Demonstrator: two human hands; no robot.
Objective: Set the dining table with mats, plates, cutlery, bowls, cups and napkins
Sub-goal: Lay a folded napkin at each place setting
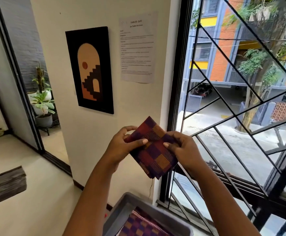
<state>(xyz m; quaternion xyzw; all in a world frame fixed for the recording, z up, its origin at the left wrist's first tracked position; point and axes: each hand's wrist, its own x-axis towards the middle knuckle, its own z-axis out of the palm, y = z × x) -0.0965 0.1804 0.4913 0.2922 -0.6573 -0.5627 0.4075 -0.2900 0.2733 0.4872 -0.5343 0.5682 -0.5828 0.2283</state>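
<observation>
A folded checked cloth napkin in purple, maroon and orange weave [153,147] is held up in the air in front of the white wall, just left of the black-framed window [176,82]. It hangs as a tilted diamond: one corner points up and far, the opposite corner points down and near, so its long axis runs on a slant from upper left to lower right. A loose thread trails from the lowest corner.

The left hand [121,147] pinches the napkin's left edge, thumb laid across the front face and fingers curled behind. The right hand [183,149] pinches the right edge in the same manner, thumb on the front and fingers curled round the back. The two thumbs nearly meet at the middle of the cloth, so the napkin lies squarely between the hands and neither is nearer to it.

Directly below, at the near edge of the view, stands a grey plastic bin [121,203] holding more folded cloths of the same checked pattern [138,225]. No dining worktop is in view, so I judge that the napkin has yet to be carried away from here.

Farther out, a black-framed picture of an arch and steps [89,70] and a printed paper sheet [138,46] hang on the wall, and potted plants [42,103] stand far left.
</observation>
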